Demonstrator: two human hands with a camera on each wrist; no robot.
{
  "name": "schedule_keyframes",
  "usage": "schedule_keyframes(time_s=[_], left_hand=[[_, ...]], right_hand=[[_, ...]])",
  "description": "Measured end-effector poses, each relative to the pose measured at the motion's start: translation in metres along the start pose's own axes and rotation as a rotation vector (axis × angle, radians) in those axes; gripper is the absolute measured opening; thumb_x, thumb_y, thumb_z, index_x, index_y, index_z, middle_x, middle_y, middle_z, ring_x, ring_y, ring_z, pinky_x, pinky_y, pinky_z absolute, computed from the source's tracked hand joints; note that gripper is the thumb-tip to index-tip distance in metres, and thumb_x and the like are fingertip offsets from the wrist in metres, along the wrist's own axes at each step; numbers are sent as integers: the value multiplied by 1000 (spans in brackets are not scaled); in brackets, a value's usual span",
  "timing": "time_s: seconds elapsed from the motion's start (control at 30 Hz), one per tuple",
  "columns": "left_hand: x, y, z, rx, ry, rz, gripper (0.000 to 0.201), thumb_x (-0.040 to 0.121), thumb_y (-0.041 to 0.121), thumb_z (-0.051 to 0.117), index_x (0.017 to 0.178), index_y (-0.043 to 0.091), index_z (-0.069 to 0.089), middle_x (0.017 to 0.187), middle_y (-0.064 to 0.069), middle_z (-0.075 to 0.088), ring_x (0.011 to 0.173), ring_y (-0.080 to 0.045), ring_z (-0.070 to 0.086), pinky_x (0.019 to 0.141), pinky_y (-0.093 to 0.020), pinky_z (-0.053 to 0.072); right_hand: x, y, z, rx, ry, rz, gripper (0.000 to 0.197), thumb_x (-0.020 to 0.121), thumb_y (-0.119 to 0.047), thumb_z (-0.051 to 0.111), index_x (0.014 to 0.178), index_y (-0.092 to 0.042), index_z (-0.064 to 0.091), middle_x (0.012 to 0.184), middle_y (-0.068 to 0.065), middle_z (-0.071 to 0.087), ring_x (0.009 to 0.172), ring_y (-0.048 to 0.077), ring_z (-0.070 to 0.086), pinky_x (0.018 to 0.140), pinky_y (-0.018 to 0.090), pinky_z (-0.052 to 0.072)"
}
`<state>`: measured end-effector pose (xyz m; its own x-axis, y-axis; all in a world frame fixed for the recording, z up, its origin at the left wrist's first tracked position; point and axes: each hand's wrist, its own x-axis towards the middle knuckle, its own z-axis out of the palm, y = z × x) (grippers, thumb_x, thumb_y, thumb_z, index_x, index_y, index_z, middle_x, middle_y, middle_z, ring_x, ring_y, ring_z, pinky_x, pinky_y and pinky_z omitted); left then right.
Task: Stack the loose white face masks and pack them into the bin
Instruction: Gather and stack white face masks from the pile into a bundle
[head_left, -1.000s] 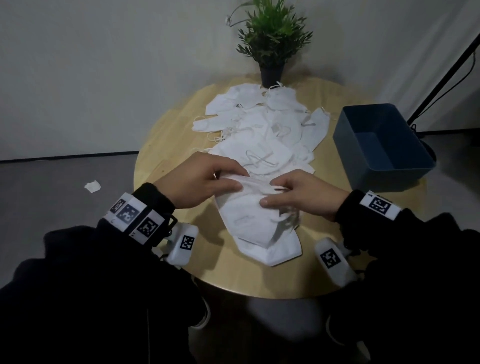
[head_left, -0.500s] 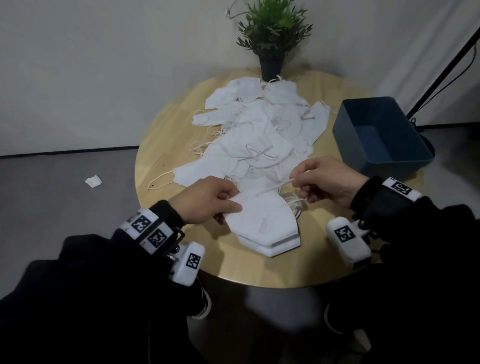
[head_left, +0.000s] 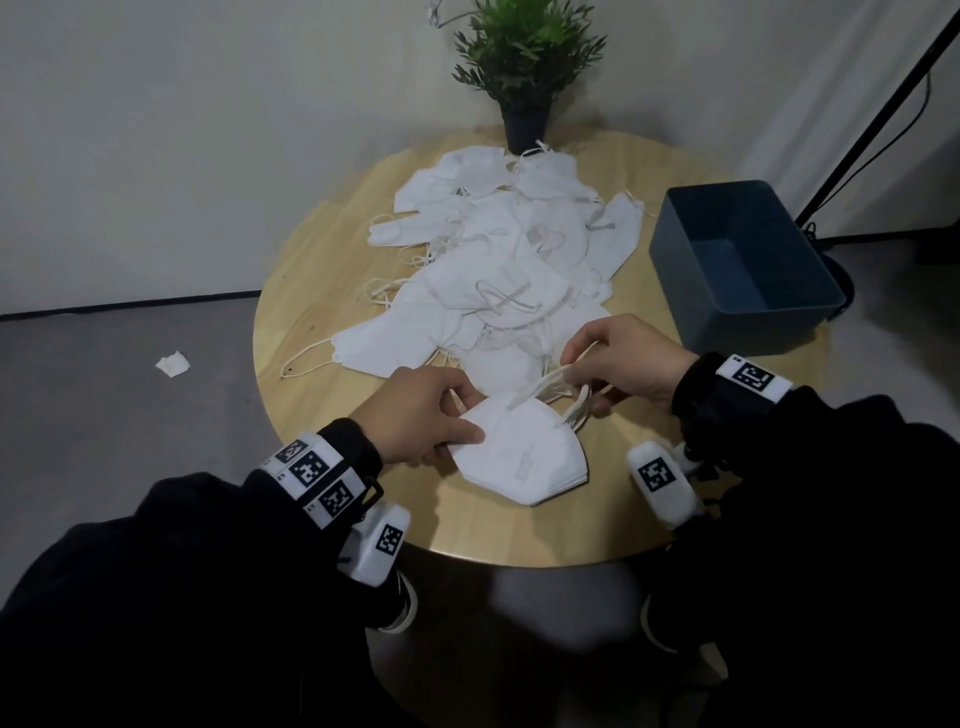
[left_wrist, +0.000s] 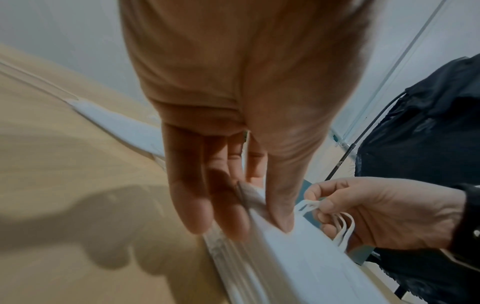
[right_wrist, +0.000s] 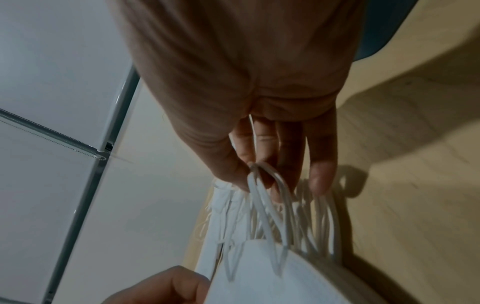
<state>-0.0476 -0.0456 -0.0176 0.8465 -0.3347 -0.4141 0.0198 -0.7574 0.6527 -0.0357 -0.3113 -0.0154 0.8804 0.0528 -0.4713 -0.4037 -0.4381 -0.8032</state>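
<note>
A small stack of folded white masks (head_left: 524, 457) lies near the front edge of the round wooden table (head_left: 322, 249). My left hand (head_left: 421, 415) pinches the stack's left edge (left_wrist: 262, 222), thumb on top and fingers beneath. My right hand (head_left: 618, 364) pinches the white ear loops (head_left: 566, 395) on the stack's right side, seen as a bundle of loops (right_wrist: 272, 197) in the right wrist view. A heap of loose white masks (head_left: 498, 260) covers the table's middle. The dark blue bin (head_left: 737, 265) stands on the right, with nothing visible inside.
A potted green plant (head_left: 527, 67) stands at the table's far edge behind the heap. A crumpled white scrap (head_left: 172, 362) lies on the grey floor to the left. A black stand pole (head_left: 878, 109) leans at the right by the wall.
My right hand left the mask's top, moved right and took hold of the ear loops. My left hand slid to the stack's left edge. A mask now lies flat on the stack.
</note>
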Motion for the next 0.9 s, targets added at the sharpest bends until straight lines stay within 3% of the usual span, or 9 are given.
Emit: schedule_keyframes(time_s=[0.07,0.17,0.23,0.3,0.4,0.47,0.53,0.67,0.9], left_hand=[[2,-2,0,25,30,24,23,79,24,89,93,28,71,84,-6,73,58,-20,68,53,-43,60],[4,-5,-3,160,82,82,31,73,44,90,96,37,70,90,5,69,70,-4,62,70,-29,50],[3,-4,-7,237,91,129,48,66,62,85,106,42,68,98,13,65,82,-1,60,78,-30,51],[1,-3,-8,296,22,203,74,62,64,87,127,39,61,113,16,62,95,-3,61,88,-32,53],[-3,-2,-3,458,-101,228,107,61,53,92,152,31,41,137,11,55,120,-11,56,102,-36,49],[-3,-3,5,565,-123,210,105,62,46,92,151,28,38,137,7,55,123,-16,54,103,-40,48],[-2,-3,10,619,-117,211,98,63,41,92,146,26,41,130,5,58,119,-19,56,99,-42,50],[-1,-1,11,638,-104,204,80,67,36,88,136,22,50,117,2,63,109,-20,59,90,-41,53],[-1,-5,11,674,-82,201,71,71,46,82,130,24,50,114,3,63,104,-21,60,85,-39,53]], right_hand=[[1,2,0,-1,7,-9,15,86,1,75,99,-1,69,86,26,72,54,26,64,62,41,56],[2,3,-2,-47,69,-67,24,83,-16,85,101,-10,70,94,17,73,70,23,65,68,40,54],[-5,-3,-4,-202,201,-149,31,81,-37,87,98,-18,68,91,3,68,76,16,62,70,33,51],[-19,-11,-6,-339,279,-220,37,80,-48,85,89,-17,66,81,-1,67,71,13,61,63,31,47],[-38,-13,-5,-541,37,-94,41,72,-50,90,72,-13,73,64,4,73,54,15,64,52,33,54],[-47,-6,4,-716,-158,26,38,64,-46,94,76,-15,77,65,1,75,57,15,66,55,31,56],[-50,5,16,-840,-213,29,46,59,-45,96,91,-23,72,76,-6,73,69,12,67,63,32,57],[-49,22,32,-920,-172,-57,53,59,-46,91,98,-29,59,89,-9,63,78,13,62,64,29,52],[-47,25,37,-1025,-79,-147,21,74,-30,75,87,-23,59,88,1,64,77,23,62,61,29,46]])
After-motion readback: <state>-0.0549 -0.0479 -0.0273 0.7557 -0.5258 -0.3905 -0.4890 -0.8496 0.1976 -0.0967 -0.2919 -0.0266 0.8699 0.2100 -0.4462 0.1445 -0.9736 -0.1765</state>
